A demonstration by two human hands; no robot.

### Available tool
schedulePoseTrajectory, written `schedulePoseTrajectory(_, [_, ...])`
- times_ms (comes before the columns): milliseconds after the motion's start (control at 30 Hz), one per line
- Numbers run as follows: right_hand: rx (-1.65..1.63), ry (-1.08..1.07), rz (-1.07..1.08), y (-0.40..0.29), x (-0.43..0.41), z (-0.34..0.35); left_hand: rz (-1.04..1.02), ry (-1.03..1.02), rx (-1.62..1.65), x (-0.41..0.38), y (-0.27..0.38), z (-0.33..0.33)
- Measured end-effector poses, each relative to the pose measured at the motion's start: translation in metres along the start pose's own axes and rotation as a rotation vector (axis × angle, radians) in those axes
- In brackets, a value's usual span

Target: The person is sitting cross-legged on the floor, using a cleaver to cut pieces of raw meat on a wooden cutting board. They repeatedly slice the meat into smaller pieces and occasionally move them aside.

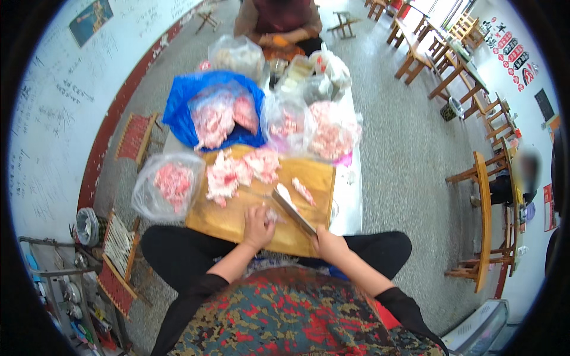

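My right hand (330, 245) is closed around the handle of a cleaver (294, 211), its blade slanting up and left over a wooden cutting board (213, 219). My left hand (259, 226) rests on the board left of the blade, its fingers on a small pale piece of fatty meat (274, 216). Just beyond the blade lie a whitish piece (285, 194) and a narrow pink strip (303, 191). Larger pieces of pale fatty meat (229, 175) are spread across the board's far left part. Left of the board, a clear plastic bag (144, 196) holds pink meat pieces (173, 182).
A blue plastic bag (178, 100) with large meat pieces stands beyond the board, beside clear bags of cut meat (331, 138). A person (280, 22) sits at the table's far end. Woven stools (136, 138) stand at left; a wooden bench (483, 222) stands at right.
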State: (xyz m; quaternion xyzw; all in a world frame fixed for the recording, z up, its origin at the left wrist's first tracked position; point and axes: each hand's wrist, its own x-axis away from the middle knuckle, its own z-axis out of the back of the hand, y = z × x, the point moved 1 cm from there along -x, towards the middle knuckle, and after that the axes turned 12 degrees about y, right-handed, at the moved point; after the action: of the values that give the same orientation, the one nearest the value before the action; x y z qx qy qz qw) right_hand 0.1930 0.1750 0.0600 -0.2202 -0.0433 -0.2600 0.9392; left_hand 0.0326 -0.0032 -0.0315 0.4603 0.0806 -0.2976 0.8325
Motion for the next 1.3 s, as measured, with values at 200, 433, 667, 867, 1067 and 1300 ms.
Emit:
schedulePoseTrajectory(200, [0.006,0.044,-0.021,-0.005,0.001,-0.003,-0.068,0.005,0.02,0.002,-0.004,-0.005])
schedulePoseTrajectory(433, [0.011,0.031,-0.048,-0.005,-0.001,-0.004,-0.109,-0.004,-0.064,-0.003,0.005,0.001])
schedulePoseTrajectory(667, [0.036,0.016,-0.072,-0.011,0.0,0.002,0.007,0.112,0.161,-0.004,0.002,-0.004])
schedulePoseTrajectory(867, [0.014,0.045,-0.051,-0.012,0.001,0.0,0.03,0.166,0.088,0.0,-0.017,-0.011])
schedulePoseTrajectory(1067, [0.014,0.068,-0.026,-0.008,0.002,-0.006,0.022,0.154,-0.066,-0.005,-0.007,-0.005])
schedulePoseTrajectory(1300, [-0.001,0.093,-0.035,-0.005,0.003,-0.008,0.085,0.179,-0.031,-0.006,-0.009,-0.013])
